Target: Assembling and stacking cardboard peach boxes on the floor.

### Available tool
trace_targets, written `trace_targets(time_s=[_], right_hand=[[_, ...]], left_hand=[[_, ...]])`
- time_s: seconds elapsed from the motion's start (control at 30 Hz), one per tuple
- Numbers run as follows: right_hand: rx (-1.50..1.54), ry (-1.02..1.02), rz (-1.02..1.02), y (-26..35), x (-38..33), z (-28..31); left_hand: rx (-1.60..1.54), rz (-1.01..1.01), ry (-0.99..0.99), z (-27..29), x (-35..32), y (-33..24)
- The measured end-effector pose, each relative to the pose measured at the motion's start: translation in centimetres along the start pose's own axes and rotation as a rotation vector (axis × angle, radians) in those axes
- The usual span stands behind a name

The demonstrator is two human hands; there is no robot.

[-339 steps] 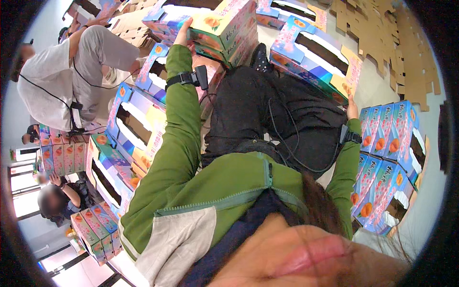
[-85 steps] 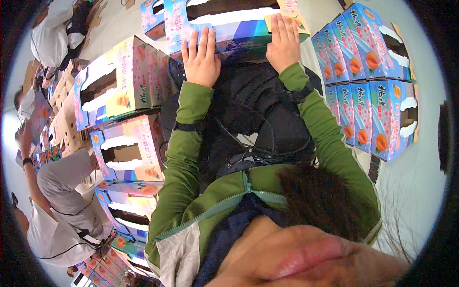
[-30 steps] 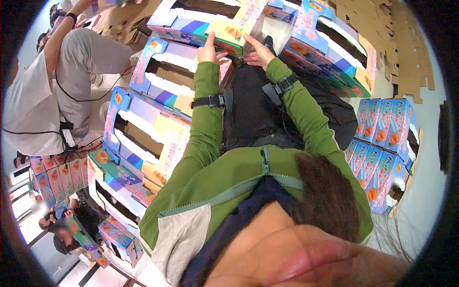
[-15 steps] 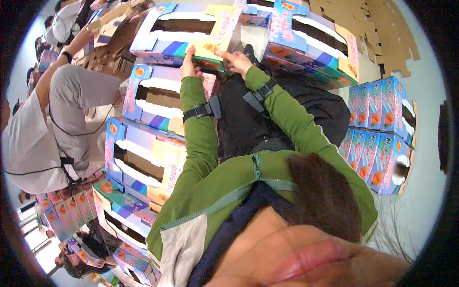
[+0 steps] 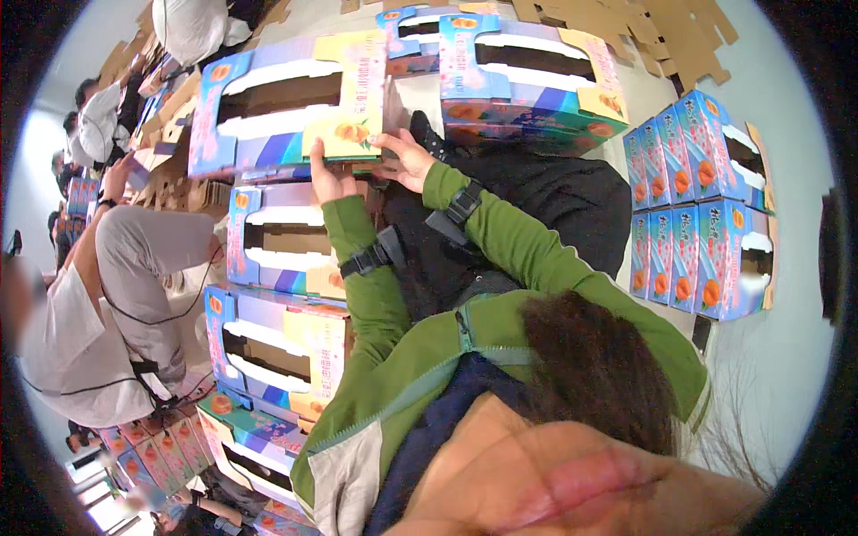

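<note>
Both my hands hold the near edge of a printed cardboard fruit box [image 5: 268, 147], which has a cut-out opening on top and a cream-coloured end flap. My left hand [image 5: 332, 179] has its thumb up against the edge, the other fingers partly hidden beneath. At the box's right near corner, my right hand [image 5: 409, 163] pinches the edge with bent fingers. Just below lies a second box of the same kind [image 5: 313, 279], partly behind my left forearm. My black-trousered legs [image 5: 536, 201] lie to the right of the held box.
More open-topped boxes line my left side, one nearby [image 5: 290, 299]. Another box [image 5: 527, 116] stands beyond my legs. Stacked boxes [image 5: 706, 241] stand by the right wall. Flattened cardboard [image 5: 666, 45] covers the far floor. A person in light clothes [image 5: 143, 259] sits at left.
My view has turned, shifting the scene. The held box and both hands sit further left and lower in view. Less of the box's green near side shows, and both hands keep their grip.
</note>
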State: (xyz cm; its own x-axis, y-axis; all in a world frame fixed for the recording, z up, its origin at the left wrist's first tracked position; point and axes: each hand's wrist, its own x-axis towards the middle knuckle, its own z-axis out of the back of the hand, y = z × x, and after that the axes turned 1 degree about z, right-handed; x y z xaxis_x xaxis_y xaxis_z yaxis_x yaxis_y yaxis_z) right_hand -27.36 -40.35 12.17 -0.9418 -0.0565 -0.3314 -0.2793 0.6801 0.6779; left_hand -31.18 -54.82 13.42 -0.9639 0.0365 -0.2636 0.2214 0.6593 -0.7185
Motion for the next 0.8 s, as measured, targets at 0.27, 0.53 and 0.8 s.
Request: trace_targets(time_s=[0.27,0.53,0.8], right_hand=[[0.028,0.108,0.588,8.1,-4.0,-0.5],[0.053,0.049,0.736,16.3,-10.1,4.8],[0.154,-0.176,0.764,23.0,-15.1,14.5]], left_hand=[[-0.178,-0.101,0.259,-7.5,-4.3,3.9],[-0.123,-0.126,0.516,-16.1,-7.4,9.1],[0.301,-0.074,0.664,-18.4,-8.1,11.8]])
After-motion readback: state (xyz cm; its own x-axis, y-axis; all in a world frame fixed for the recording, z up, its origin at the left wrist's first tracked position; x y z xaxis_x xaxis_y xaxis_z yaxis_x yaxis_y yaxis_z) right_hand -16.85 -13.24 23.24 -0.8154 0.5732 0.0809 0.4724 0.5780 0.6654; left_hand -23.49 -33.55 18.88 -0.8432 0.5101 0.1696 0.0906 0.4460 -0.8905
